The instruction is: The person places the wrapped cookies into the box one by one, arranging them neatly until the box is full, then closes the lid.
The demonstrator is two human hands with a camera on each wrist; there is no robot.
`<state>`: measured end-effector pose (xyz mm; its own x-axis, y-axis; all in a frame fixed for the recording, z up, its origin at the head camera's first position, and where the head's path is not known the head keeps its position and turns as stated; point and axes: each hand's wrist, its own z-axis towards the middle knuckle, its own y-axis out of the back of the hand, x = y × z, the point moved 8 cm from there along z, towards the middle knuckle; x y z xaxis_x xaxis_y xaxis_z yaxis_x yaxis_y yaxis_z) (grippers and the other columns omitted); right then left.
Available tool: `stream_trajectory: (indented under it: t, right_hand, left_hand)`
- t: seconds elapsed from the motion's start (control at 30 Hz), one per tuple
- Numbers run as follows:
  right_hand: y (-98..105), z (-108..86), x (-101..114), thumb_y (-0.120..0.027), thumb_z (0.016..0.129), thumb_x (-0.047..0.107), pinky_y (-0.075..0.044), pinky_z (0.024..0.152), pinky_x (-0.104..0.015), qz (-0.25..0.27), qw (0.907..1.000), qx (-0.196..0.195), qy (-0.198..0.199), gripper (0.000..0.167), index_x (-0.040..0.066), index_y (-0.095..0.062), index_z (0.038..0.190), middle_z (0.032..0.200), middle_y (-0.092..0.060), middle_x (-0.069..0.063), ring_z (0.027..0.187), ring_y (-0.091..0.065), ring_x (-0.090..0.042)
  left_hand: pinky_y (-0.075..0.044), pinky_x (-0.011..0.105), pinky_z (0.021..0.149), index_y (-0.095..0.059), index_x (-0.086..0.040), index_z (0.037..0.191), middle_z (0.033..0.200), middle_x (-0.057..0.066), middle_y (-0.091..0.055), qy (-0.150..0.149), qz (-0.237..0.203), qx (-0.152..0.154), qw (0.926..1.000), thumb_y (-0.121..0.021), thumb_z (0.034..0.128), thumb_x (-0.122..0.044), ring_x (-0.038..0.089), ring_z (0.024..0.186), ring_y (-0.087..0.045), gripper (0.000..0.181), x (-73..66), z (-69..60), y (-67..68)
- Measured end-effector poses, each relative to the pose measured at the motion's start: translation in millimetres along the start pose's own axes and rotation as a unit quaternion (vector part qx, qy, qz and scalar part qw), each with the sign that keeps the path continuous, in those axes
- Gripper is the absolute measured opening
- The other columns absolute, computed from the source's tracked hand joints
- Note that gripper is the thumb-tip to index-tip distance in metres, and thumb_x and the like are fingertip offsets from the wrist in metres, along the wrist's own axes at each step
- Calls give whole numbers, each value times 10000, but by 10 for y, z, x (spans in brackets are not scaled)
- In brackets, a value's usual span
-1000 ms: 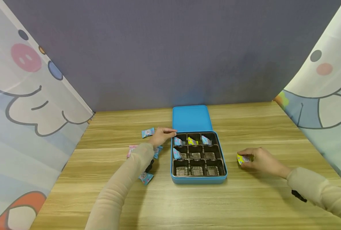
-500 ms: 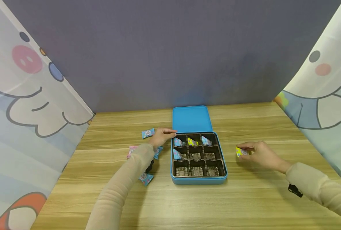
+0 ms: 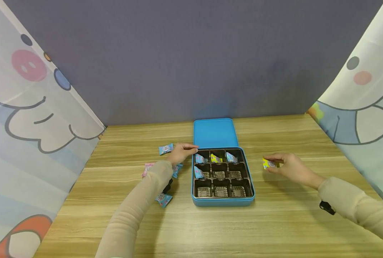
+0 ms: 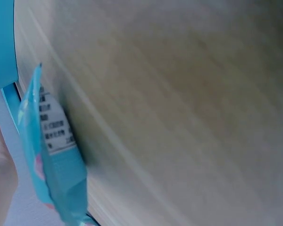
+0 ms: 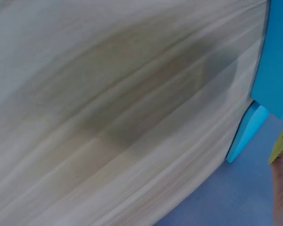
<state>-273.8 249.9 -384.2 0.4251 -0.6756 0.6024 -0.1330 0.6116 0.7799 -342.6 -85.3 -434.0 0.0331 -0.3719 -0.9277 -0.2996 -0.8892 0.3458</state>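
A pink sweet (image 3: pixel 147 167) and three blue sweets (image 3: pixel 166 149) lie toward the worktop's (image 3: pixel 223 233) left edge, some partly hidden by the left sleeve (image 3: pixel 127 218). The left hand (image 3: pixel 179 153) has its fingers extended, tips touching the box (image 3: pixel 223 202) at its back-left corner. Four sweets (image 3: pixel 231 157) sit inside: blue, yellow, blue along the back row, blue at the middle row's left. The lid (image 3: pixel 215 132) lies toward the worktop's back edge. Nearer the right edge, the right hand's (image 3: pixel 293 170) fingers are clamped on a yellow sweet (image 3: pixel 268 163), raised off the worktop.
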Motion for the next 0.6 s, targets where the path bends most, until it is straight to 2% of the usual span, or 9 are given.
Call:
stream_trajectory:
  t: [0.2, 0.27, 0.4, 0.6]
  right_hand:
    - [19, 47, 55, -733, 783, 164, -530, 804, -425, -76, 10000, 3, 13, 403, -7, -640, 1136, 1023, -678, -170, 940, -639, -298]
    - [22, 64, 71, -731, 785, 167, -522, 815, -453, -87, 10000, 17, -13, 401, 0, -641, 1138, 1012, -683, -157, 954, -637, -315]
    - [32, 101, 119, -728, 789, 185, -506, 832, -495, -127, 9999, 26, -51, 399, 10, -643, 1138, 986, -690, -132, 977, -629, -348]
    - [50, 167, 258, -750, 765, 175, -521, 822, -441, -59, 9997, -150, 163, 411, 4, -650, 1125, 1048, -670, -177, 952, -645, -320]
  left_hand:
    - [-419, 442, 1008, -604, -31, 1204, 1289, 123, -543, 61, -76, 136, 9999, -596, 902, -184, 287, 1195, -490, 339, -163, -112, -20]
    - [-428, 434, 1000, -616, -52, 1197, 1281, 105, -552, 51, -15, 108, 9999, -596, 902, -193, 272, 1187, -498, 327, -141, -96, -13]
    - [-461, 381, 965, -659, -129, 1152, 1238, 26, -587, 64, 94, -52, 9999, -619, 887, -236, 207, 1150, -529, 289, 5, 1, 14]
    - [-482, 376, 931, -674, -98, 1121, 1191, 65, -622, -97, 138, -144, 9998, -629, 877, -202, 213, 1104, -561, 269, -6, 25, 15]
